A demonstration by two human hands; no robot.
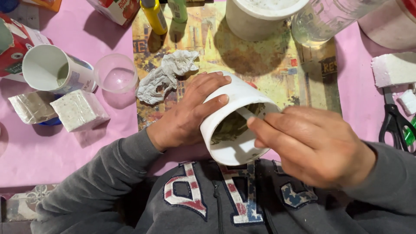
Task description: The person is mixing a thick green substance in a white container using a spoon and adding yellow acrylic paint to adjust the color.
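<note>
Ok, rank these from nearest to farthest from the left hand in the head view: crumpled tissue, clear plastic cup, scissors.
From the left hand, which grips the white pot:
1. Crumpled tissue, just above the hand on the printed mat.
2. Clear plastic cup, farther left on the pink cloth.
3. Scissors, far right edge, beyond the right hand.

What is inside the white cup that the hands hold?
Inside the white cup, a dark greenish coating covers the inner wall, and a thin white stick from the right hand reaches in. The left hand grips outside. The bottom is hidden.

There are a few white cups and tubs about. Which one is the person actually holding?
The white tub tilted toward the person's chest, gripped by the left hand. The paper cup lies untouched at the left, and the big white container stands untouched at the back.
</note>
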